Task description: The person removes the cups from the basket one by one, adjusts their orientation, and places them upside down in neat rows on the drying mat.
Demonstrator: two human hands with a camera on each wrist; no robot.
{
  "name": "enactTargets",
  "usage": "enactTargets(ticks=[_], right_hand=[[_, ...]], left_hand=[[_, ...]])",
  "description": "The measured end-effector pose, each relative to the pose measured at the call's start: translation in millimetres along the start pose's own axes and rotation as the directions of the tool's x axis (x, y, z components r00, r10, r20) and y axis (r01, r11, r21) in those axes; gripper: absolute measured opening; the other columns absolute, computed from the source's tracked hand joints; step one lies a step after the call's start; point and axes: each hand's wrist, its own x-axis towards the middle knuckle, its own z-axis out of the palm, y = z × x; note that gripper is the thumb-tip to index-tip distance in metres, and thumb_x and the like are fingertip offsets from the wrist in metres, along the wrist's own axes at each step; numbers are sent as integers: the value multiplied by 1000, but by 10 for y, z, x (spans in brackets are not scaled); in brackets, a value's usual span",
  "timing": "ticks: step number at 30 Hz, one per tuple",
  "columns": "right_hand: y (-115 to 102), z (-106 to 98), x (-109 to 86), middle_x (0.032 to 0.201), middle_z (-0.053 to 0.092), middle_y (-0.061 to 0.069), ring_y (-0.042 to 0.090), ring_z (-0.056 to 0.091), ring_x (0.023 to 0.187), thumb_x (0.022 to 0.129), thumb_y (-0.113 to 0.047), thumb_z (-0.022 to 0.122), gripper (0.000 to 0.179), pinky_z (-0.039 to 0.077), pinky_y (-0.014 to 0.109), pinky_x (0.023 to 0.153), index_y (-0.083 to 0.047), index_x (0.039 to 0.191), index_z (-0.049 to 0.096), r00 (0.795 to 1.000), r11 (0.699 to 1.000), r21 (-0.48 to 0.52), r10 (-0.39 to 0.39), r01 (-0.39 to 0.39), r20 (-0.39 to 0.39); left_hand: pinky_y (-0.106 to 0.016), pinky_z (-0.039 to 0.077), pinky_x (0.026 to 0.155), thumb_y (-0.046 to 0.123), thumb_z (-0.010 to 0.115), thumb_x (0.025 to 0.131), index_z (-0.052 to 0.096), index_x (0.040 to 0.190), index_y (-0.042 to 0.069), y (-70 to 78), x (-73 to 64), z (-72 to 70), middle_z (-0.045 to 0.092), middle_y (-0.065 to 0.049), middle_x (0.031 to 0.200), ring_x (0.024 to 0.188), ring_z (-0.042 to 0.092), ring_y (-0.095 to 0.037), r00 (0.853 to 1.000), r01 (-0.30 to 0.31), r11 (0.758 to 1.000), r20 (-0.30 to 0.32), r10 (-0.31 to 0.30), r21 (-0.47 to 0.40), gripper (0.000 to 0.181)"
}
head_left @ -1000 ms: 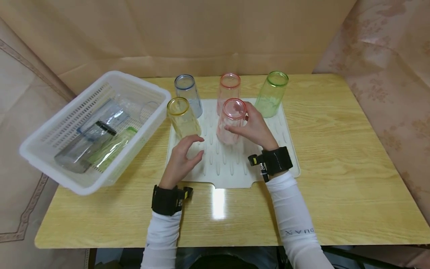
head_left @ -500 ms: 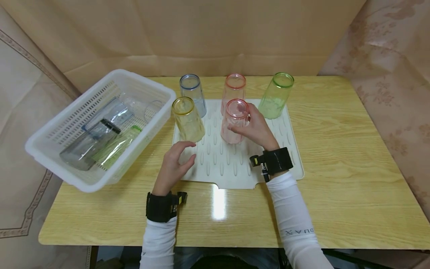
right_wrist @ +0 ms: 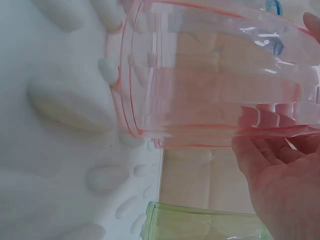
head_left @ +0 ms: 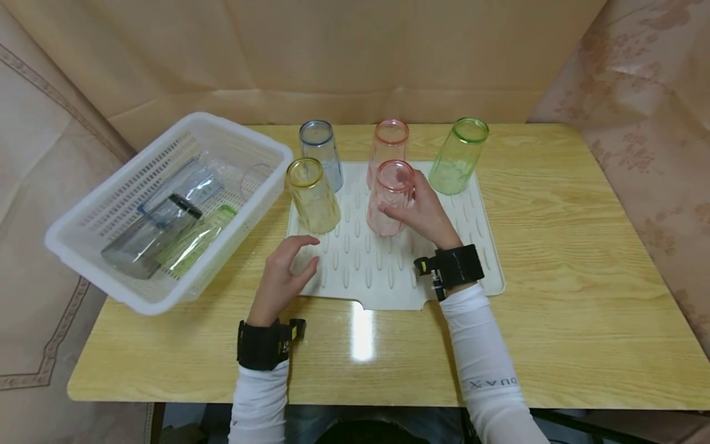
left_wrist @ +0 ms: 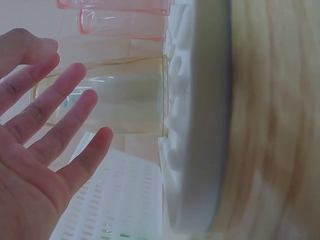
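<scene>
I log the wooden table (head_left: 582, 259) carrying a white basket (head_left: 83, 246) and a ribbed white drying mat (head_left: 360, 271). On the mat, the near pink cup (head_left: 391, 197) stands mouth-down; my right hand (head_left: 424, 213) stays curled round its side. Left hand (head_left: 283, 274), fingers loose and holding nothing, has drawn back toward the mat's near-left corner since a second ago, leaving the yellow cup (head_left: 312, 196) standing free.

My right hand (head_left: 424, 209) covers the near side of the pink cup (head_left: 390, 197), so I can't see its fingers on the far side. The cups in the basket (head_left: 72, 237) overlap, their count unclear. The left wrist view blurs the surface (left_wrist: 275, 125).
</scene>
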Motion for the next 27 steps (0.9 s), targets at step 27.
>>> enactTargets(ticks=[27], right_hand=[[110,-238,-580,138,37,20,36,41,125,84,-7,74,77,32,46,107,-3,148,31,990,998,-55,-3,-4,-139]], left_hand=[[-47,49,82,-13,65,83,62,105,-8,-10,207,-466,64,-23,101,94,61,-36,993,-109,975,-23,115,195,23]])
